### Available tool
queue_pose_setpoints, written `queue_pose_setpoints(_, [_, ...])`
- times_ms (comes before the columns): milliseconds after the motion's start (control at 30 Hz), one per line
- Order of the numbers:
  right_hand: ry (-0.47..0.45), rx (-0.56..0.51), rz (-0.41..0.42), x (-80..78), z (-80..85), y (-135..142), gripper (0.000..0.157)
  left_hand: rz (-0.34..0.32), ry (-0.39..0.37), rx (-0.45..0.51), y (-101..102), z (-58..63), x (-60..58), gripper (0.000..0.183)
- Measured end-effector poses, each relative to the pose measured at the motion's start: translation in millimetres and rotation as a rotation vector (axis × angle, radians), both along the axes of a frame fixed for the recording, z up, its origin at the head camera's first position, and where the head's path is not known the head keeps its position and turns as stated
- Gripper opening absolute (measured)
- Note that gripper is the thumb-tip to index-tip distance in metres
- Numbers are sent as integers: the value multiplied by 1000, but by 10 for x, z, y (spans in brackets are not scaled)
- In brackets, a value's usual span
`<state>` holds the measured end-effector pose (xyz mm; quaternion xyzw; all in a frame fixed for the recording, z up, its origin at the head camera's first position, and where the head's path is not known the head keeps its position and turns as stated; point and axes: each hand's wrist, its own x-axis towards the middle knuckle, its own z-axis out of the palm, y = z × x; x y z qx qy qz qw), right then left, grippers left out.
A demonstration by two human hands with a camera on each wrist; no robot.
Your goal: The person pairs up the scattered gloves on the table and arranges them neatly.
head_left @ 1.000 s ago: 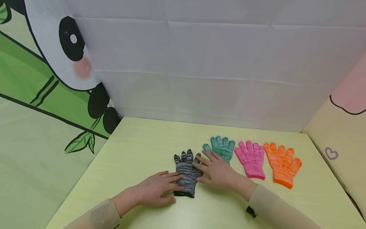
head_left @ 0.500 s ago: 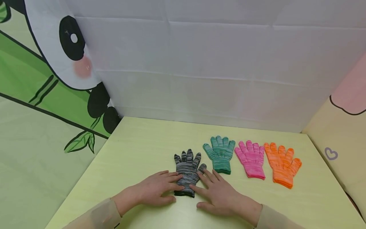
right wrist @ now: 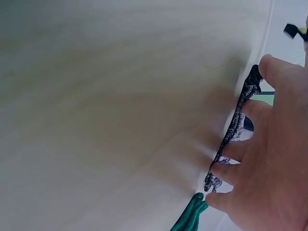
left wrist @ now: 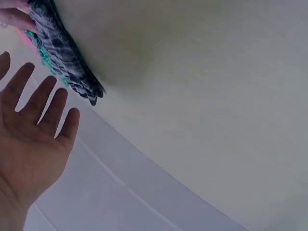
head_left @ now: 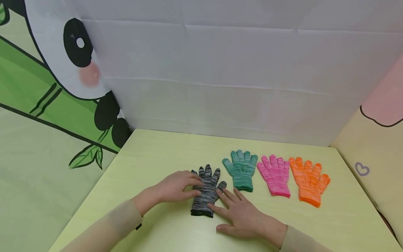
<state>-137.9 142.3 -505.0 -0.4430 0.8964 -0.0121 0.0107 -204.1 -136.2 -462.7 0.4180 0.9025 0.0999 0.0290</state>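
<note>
A black-and-grey striped knit glove (head_left: 206, 197) lies flat on the table, finger ends pointing away from me. My left hand (head_left: 180, 185) hovers over its left side, covering part of the finger bases in the head view. The left wrist view shows that hand (left wrist: 36, 139) with spread, nearly straight fingers, apart from the glove (left wrist: 62, 53). On the other side, my right hand (head_left: 242, 215) has its fingers spread, fingertips at the glove's thumb and right edge. In the right wrist view the right hand (right wrist: 276, 159) overlaps the glove (right wrist: 233, 127). Neither hand grips anything.
To the right lie a green glove (head_left: 242, 171), a pink glove (head_left: 277, 178) and an orange glove (head_left: 308, 183) in a row on the pale yellow table (head_left: 163, 150). A white cloth wall (head_left: 220, 77) stands behind the table's far edge; printed panels flank both sides.
My right hand has drawn back toward me, uncovering the green glove and the striped glove's thumb. My left hand has lifted off the striped glove's lower left and moved forward toward its fingers.
</note>
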Motion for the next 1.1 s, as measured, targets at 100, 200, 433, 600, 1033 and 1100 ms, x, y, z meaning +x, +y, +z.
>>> queue_pose_setpoints(100, [2,-5,1,-5,-2,6,66,103,83,25,67,62,-218,38])
queue_pose_setpoints(200, [9,-10,4,-5,-13,14,67,215,113,21,150,44,-439,36])
queue_pose_setpoints(433, [29,-11,13,-2,-20,17,69,347,96,-96,389,-138,-825,32])
queue_pose_setpoints(600, [27,-9,13,-2,-29,14,69,346,67,-122,532,-181,-913,24])
queue_pose_setpoints(1033, [7,3,13,-7,-22,14,69,341,-177,58,706,-76,-875,8])
queue_pose_setpoints(1100, [8,-1,13,-6,-12,11,69,327,-211,67,713,-55,-875,8])
